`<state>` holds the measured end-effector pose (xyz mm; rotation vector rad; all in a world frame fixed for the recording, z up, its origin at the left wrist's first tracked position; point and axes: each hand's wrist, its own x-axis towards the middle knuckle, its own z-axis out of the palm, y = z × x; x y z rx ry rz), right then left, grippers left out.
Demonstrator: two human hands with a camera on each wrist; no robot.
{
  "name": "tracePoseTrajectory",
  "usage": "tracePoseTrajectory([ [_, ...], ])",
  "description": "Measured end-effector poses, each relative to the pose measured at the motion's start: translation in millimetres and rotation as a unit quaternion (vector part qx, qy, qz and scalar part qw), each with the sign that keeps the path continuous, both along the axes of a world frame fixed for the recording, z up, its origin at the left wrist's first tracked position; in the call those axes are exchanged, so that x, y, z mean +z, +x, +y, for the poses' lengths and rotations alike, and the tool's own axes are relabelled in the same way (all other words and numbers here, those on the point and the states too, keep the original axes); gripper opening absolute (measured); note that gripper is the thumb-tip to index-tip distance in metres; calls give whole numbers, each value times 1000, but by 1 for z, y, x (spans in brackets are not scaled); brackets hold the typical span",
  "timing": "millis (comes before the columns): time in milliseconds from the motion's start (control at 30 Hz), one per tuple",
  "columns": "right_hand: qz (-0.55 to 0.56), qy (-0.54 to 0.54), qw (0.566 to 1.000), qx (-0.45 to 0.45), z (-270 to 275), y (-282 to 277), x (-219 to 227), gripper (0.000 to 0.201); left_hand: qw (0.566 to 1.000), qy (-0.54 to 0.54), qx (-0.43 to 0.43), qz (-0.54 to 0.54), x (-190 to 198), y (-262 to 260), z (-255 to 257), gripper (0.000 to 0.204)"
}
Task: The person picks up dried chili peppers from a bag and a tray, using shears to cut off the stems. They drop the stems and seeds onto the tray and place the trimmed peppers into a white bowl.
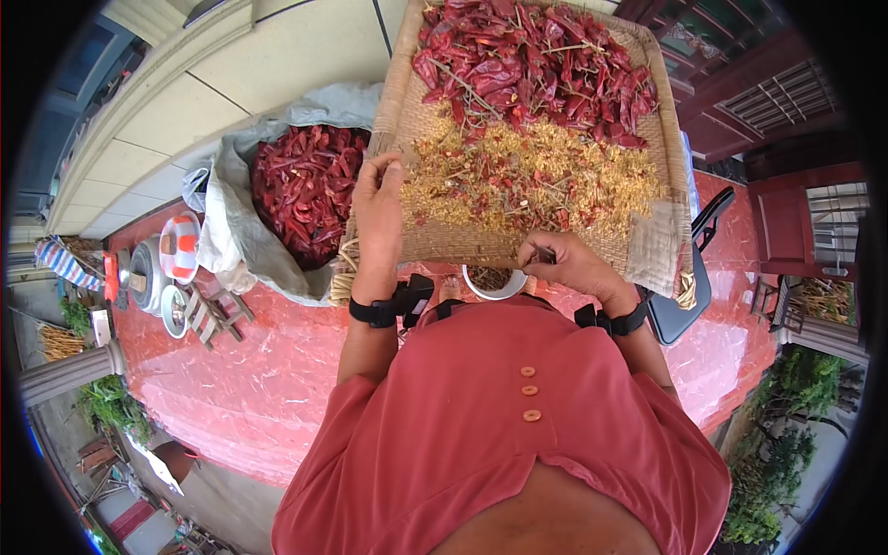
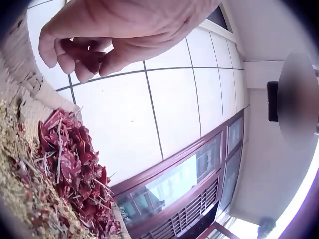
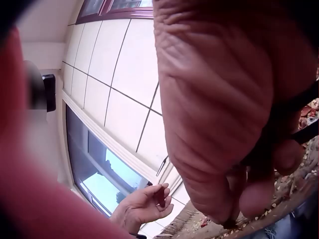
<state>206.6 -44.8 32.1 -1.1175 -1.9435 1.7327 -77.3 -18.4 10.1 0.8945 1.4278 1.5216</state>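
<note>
A large woven tray [image 1: 462,248] carries a heap of dried red chilies [image 1: 518,69] at its far side and yellow chili seeds [image 1: 546,153] mixed with stems nearer the body. My left hand [image 1: 379,208] is by the tray's left edge, its fingers curled around a dark red dried chili [image 2: 82,55]. Over the near rim is my right hand [image 1: 578,264], thumb and fingers pinching a small dark scrap [image 1: 544,253]; I cannot tell what it is. Much of its grip is hidden behind the palm in the right wrist view.
A big pale sack [image 1: 231,203] full of red chilies stands left of the tray. Below the near rim, a white bowl [image 1: 497,294] contains brown stems. A black chair [image 1: 683,296] is at the right, a small wooden stool [image 1: 215,314] on the red floor at left.
</note>
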Motion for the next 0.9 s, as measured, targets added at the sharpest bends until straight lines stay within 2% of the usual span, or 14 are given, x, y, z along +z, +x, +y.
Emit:
tracePoseTrajectory([
  [100, -85, 64, 992, 61, -9, -1, -6, 9, 981, 20, 116, 155, -4, -49, 7, 18],
  [167, -104, 137, 981, 88, -15, 0, -12, 10, 896, -27, 215, 387, -7, -75, 9, 31],
  [200, -105, 159, 978, 87, -17, 1, -14, 11, 800, -85, 332, 492, 3, -66, 8, 49],
  [233, -105, 182, 974, 86, -19, 2, -16, 11, 768, -78, 366, 520, 3, -73, 10, 57],
  [300, -101, 181, 976, 67, -19, 3, -16, 12, 834, -87, 324, 438, 20, -64, 12, 51],
  [367, -91, 133, 986, 34, -19, 3, -13, 12, 896, -11, 158, 415, 15, -55, 21, 44],
  [400, -93, 124, 988, 23, -18, 3, -14, 11, 912, 48, 80, 400, 7, -42, 32, 37],
  [467, -96, 106, 990, 1, -17, 3, -16, 10, 890, 26, -70, 450, 8, -3, 47, 37],
  [533, -104, 129, 986, 9, -14, 6, -16, 10, 829, -12, -193, 525, -1, 26, 65, 42],
  [633, -98, 112, 988, -34, -18, 9, -6, 9, 779, -115, -258, 559, -27, 49, 118, 49],
  [700, -84, 111, 988, -71, -16, 15, -2, 9, 757, -111, -252, 592, -48, 58, 146, 52],
  [833, -62, 82, 989, -108, -18, 24, -12, 9, 712, -156, -271, 629, -55, 73, 159, 56],
  [867, -54, 64, 989, -121, -19, 24, -8, 8, 710, -131, -227, 653, -66, 80, 160, 52],
  [900, -46, 45, 989, -133, -19, 25, -7, 8, 712, -133, -227, 651, -72, 87, 161, 50],
])
